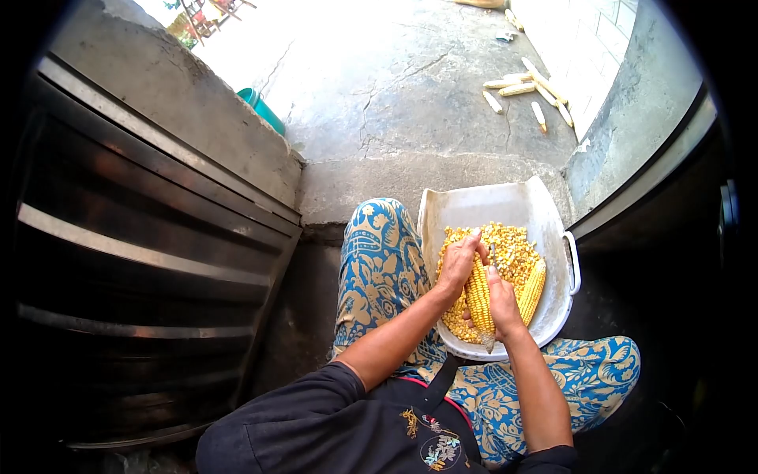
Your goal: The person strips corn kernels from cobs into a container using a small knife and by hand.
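Observation:
A yellow ear of corn is tilted over the basin in my lap, its pale tip pointing down toward me. My left hand closes round its far end. My right hand wraps its right side, thumb pointing away from me. A small thin dark thing shows near the thumb; I cannot make out what it is. Under both hands, loose corn kernels cover the bottom of the whitish basin. Another ear of corn leans inside on the right.
Several bare-looking cobs lie on the cracked concrete floor beyond the step. A green bucket stands past the left wall. A dark ribbed metal door is on my left. The doorway's right wall rises beside the basin.

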